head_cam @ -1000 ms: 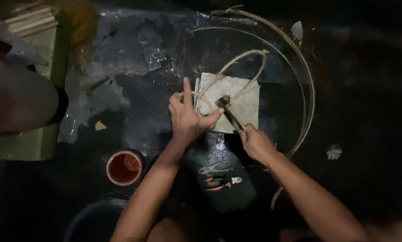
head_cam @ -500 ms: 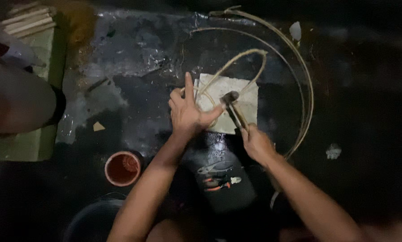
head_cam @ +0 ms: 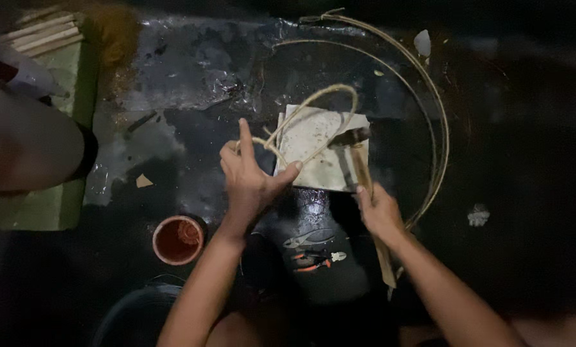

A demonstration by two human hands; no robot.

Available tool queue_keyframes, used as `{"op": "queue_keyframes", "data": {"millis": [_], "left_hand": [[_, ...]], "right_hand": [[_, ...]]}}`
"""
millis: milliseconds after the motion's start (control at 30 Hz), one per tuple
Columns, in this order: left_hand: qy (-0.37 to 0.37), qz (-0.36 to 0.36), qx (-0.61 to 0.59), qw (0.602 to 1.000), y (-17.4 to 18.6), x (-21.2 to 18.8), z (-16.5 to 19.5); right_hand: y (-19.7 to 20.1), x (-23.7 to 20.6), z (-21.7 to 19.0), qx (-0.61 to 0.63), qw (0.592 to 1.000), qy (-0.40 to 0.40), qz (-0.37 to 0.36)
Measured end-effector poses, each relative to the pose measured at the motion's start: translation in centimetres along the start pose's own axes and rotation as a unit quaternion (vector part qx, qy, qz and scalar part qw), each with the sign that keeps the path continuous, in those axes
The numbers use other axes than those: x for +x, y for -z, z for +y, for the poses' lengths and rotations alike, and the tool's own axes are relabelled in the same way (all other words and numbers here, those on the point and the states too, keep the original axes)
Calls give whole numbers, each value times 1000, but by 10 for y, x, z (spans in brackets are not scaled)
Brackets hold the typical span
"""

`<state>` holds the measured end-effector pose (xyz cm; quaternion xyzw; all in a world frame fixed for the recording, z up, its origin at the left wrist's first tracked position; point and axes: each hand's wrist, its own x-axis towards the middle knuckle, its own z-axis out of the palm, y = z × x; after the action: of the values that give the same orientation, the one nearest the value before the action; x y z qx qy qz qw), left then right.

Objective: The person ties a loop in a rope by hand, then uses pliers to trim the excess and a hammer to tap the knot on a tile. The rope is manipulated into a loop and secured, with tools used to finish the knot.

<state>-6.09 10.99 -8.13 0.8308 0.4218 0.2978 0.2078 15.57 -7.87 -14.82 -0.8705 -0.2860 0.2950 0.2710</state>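
Note:
My left hand (head_cam: 252, 173) pinches a thin bent cane strip (head_cam: 313, 99) where it crosses itself, pressing it at the left edge of a pale square block (head_cam: 320, 148). The strip loops up over the block. My right hand (head_cam: 379, 212) grips the wooden handle of a small hammer (head_cam: 358, 151); its dark head hovers over the block's right side. Larger cane hoops (head_cam: 432, 122) curve around the block on the dark floor.
A small red cup (head_cam: 178, 239) stands left of my left forearm. A dark bag with pictures of pliers (head_cam: 317, 254) lies between my arms. A pale cylinder (head_cam: 24, 144) and wooden sticks (head_cam: 40, 32) rest on a green board (head_cam: 37, 209) at left.
The hammer head has swung right and away from the crossing of the strip. My left hand has kept its hold on the strip.

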Motion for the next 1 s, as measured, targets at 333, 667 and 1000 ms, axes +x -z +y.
{"op": "queue_keyframes", "data": {"millis": [333,667,1000], "left_hand": [[77,-45,16,996,1,17,8],[80,-37,32,996,-9,19,8],[79,-45,17,996,-9,20,11]], "right_hand": [[-22,-9,-12,-53,992,112,-39],[-23,3,-17,-118,985,111,-66],[-29,4,-15,-112,986,100,-76]]}}
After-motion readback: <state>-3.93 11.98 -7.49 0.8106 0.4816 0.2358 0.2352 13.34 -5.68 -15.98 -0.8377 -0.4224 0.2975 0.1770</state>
